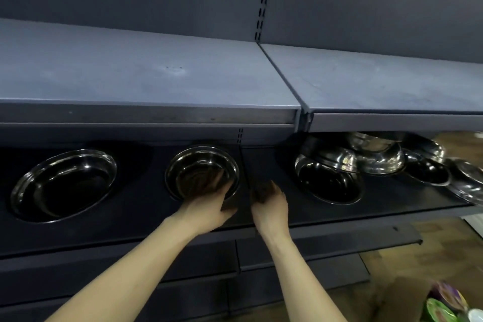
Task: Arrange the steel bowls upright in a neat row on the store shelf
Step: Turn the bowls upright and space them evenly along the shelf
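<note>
Steel bowls (201, 172) upright on dark shelf (136, 219), left hand (209, 204) touching one

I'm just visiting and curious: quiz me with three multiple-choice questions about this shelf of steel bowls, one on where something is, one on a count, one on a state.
1. Where is the left hand?
A. on the top shelf
B. at the middle bowl
C. on the floor

2. How many bowls sit upright and apart, left of the shelf seam?
A. two
B. four
C. none

3. How are the bowls at the far right?
A. in a neat row
B. piled and tilted
C. boxed

Answers: 1 B, its fingers reach into that bowl. 2 A, the large left bowl and the middle one. 3 B, they lean on one another.
</note>
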The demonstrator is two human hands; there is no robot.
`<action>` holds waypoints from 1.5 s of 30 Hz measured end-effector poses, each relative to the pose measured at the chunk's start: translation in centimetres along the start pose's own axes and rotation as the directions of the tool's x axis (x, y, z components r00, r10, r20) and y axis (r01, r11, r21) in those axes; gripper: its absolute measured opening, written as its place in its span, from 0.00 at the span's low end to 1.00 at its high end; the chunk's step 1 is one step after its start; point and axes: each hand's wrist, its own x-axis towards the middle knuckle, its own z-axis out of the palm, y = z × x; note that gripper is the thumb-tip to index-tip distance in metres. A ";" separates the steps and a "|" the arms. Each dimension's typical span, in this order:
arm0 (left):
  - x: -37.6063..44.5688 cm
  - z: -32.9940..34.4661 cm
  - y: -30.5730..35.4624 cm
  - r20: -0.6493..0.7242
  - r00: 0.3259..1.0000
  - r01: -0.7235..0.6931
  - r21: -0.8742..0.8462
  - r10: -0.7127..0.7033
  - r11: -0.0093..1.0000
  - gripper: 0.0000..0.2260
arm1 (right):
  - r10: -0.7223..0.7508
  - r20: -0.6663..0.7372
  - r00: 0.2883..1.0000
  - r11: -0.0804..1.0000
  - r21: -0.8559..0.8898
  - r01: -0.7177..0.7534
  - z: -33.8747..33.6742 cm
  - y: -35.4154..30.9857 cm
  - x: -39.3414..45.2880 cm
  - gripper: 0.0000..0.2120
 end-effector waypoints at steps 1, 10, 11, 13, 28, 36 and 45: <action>0.8 0.2 0.8 0.008 1.000 -0.001 0.019 0.000 1.000 0.34 | -0.024 -0.012 1.000 1.000 0.001 0.024 -1.0 0.6 0.3 0.12; 7.4 3.9 12.6 -0.009 0.999 -0.038 0.074 0.039 0.997 0.33 | 0.007 -0.090 0.996 0.999 0.053 -0.002 -11.2 9.0 4.3 0.22; 8.2 4.3 14.0 -0.007 0.999 -0.040 0.072 0.041 0.997 0.33 | 0.000 -0.093 0.996 0.998 0.063 0.006 -12.5 9.9 4.8 0.24; 9.7 4.7 16.6 -0.020 0.999 -0.044 0.083 0.046 0.996 0.33 | -0.031 -0.094 0.995 0.998 0.050 0.035 -14.8 11.6 5.8 0.23; 18.1 7.6 27.2 -0.092 0.995 0.045 0.187 -0.028 0.981 0.33 | 0.030 -0.070 0.997 0.985 0.169 -0.017 -25.5 19.9 14.0 0.24; 20.4 7.4 27.9 -0.128 0.991 0.006 0.263 0.029 0.965 0.31 | 0.265 -0.019 0.964 0.843 0.491 -0.222 -27.3 17.4 18.6 0.50; 20.0 7.1 27.4 -0.166 0.986 0.044 0.238 -0.004 0.970 0.29 | 0.388 0.122 0.913 0.529 0.782 -0.329 -26.3 16.7 21.2 0.47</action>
